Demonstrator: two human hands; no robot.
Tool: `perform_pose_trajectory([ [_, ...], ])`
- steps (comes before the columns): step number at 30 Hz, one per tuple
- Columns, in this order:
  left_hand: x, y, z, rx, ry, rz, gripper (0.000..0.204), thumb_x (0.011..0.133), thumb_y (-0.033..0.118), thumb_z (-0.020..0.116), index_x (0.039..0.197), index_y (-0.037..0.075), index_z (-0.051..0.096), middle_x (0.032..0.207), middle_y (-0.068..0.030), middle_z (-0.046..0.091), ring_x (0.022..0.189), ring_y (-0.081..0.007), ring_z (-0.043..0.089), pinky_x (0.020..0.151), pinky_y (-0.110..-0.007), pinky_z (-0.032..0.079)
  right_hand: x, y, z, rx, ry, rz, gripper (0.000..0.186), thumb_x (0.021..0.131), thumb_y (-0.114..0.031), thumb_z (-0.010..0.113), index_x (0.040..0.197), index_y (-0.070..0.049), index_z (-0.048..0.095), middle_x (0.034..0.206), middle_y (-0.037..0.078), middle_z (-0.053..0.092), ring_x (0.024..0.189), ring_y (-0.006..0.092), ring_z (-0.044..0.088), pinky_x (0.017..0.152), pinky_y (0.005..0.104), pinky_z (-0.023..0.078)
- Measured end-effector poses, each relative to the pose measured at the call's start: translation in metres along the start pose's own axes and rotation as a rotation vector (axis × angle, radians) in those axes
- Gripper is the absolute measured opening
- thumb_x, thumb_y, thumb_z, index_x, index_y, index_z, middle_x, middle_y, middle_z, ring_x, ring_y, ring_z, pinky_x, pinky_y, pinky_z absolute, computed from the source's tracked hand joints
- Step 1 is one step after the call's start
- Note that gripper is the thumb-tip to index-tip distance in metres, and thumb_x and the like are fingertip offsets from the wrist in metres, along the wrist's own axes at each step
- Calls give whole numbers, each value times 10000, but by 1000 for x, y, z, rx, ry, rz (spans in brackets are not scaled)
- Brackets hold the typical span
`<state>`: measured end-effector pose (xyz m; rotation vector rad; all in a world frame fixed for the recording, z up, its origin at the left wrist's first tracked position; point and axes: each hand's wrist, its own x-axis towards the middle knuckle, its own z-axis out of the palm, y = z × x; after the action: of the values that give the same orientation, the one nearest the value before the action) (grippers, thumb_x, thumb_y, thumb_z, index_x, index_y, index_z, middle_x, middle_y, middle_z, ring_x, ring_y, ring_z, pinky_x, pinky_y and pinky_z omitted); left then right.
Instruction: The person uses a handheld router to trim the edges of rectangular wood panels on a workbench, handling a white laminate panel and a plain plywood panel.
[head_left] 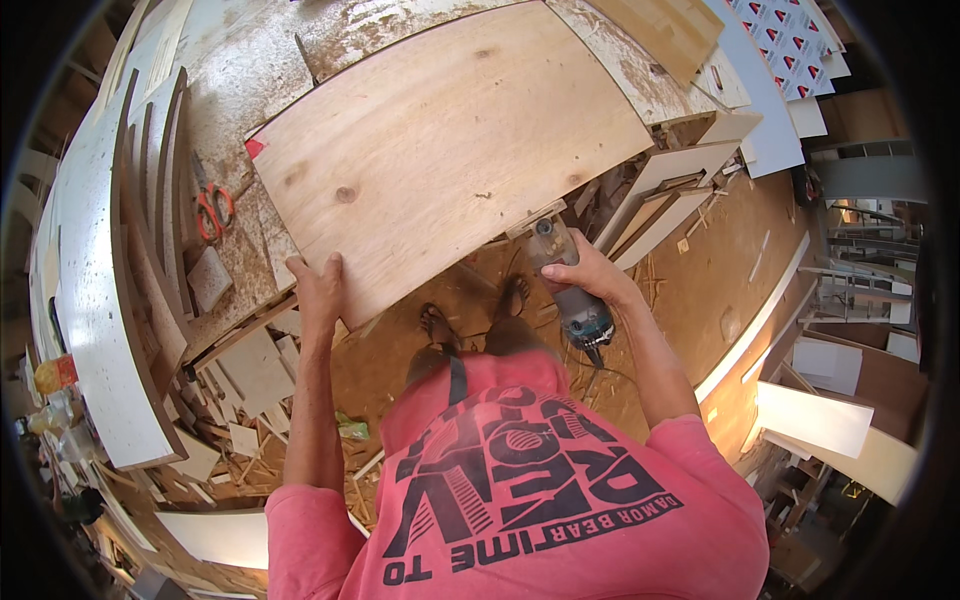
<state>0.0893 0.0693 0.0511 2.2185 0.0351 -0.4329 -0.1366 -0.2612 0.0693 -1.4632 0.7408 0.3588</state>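
Observation:
A rectangular plywood panel (pixel 450 130) with a few knots lies on the workbench, its near edge jutting out over the floor. My left hand (pixel 318 288) grips the panel's near left corner, thumb on top and the fingers hidden beneath. In my right hand (pixel 592 268) is a grey and teal trim router (pixel 580 305), its base against the panel's near edge toward the right. The cord end points back toward me. Whether the bit touches the wood is hidden. A small red patch (pixel 255 149) marks the panel's far left corner.
Orange-handled scissors (pixel 212 208) lie on the dusty workbench (pixel 240 70) left of the panel. Long curved boards (pixel 110 290) stand at the far left. Wood offcuts (pixel 250 375) are heaped below the bench. Leaning boards (pixel 675 185) and patterned sheets (pixel 790 45) are to the right.

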Motion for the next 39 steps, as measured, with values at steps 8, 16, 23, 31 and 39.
perform_pose_trajectory([
  [8,-9,-4,16,-57,13,-24,533,909,237,597,1218,-73,292,1172,-340,548,1105,-380,572,969,-422,414,-2,7,32,-150,-28,-5,941,695,-385,828,1398,17,349,1191,157,545,1073,207,548,933,328,458],
  [16,-24,2,30,-179,-6,-119,571,895,195,636,1255,-93,300,1203,-272,537,1080,-312,571,957,-382,432,-8,-1,42,-187,-72,-39,974,666,-407,815,1381,53,340,1194,172,574,1092,246,573,950,339,454],
  [23,-14,-9,34,-489,-208,-140,528,909,175,633,1253,-107,348,1183,-209,543,1003,-237,598,832,-346,520,-10,14,61,-255,-8,-59,902,670,-408,799,1338,42,393,1095,183,621,1036,248,609,902,350,474],
  [31,-12,-6,31,-610,-371,-179,437,930,131,579,1260,-62,366,1169,-183,546,1033,-235,591,812,-364,551,-27,13,127,-270,-9,-39,930,645,-448,804,1326,37,397,1104,202,619,1076,280,609,921,374,459],
  [39,-2,-24,40,-676,-386,-170,485,938,98,530,1282,-94,248,1227,-220,484,1059,-263,581,853,-365,543,-39,13,189,-346,17,-7,996,640,-446,803,1368,59,348,1205,277,579,1147,354,576,967,395,431],
])
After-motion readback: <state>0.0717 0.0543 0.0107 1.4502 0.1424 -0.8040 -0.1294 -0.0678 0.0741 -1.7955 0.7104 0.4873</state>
